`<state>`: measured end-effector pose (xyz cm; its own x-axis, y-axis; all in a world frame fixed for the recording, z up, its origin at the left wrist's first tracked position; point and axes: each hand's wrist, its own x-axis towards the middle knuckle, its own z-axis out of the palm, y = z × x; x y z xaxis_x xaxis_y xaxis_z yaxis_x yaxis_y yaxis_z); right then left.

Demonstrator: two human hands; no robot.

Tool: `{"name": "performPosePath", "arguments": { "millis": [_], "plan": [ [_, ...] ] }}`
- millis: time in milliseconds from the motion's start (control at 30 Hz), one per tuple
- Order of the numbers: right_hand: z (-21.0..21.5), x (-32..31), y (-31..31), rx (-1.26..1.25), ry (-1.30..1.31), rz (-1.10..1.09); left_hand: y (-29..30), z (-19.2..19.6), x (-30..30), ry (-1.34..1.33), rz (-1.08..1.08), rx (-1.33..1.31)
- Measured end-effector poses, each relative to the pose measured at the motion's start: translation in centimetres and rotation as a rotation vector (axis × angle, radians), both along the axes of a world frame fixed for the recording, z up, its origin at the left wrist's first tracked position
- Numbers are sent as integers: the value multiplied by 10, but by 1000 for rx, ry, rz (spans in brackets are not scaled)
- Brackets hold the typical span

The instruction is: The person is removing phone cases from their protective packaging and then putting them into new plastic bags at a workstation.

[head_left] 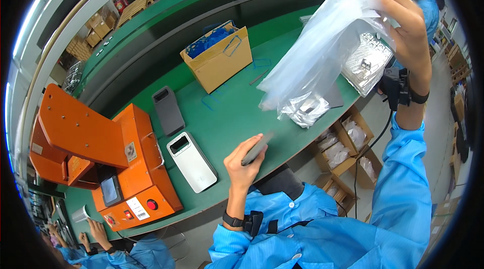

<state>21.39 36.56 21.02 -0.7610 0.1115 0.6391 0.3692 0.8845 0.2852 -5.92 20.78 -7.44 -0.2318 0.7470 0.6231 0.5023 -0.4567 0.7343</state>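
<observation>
Right hand (407,24), raised at right: fingers clamped on clear plastic film (320,47), which is hung above the green bench (217,125). Left hand (242,165), near centre: fingers closed around a flat grey piece (255,151), held apart from the film. Crumpled silver item (308,114): placed by the film's lower end, partly hidden. White-faced casing (194,165) and grey casing (171,114): set left, beside the orange machine (164,183). Handling, as judged: film best kept lifted clear; grey piece best gripped by its edges.
</observation>
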Motion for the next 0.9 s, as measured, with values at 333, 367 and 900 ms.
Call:
{"name": "performPosePath", "arguments": {
  "millis": [333,367,900],
  "plan": [
    [-22,59,13,-92,84,-72,17,42,-4,-946,103,-479],
    [-26,64,15,-117,106,-94,22,43,-10,-967,31,-535],
    [-71,42,8,-313,185,35,44,25,-8,364,490,-835]
  ]
}}
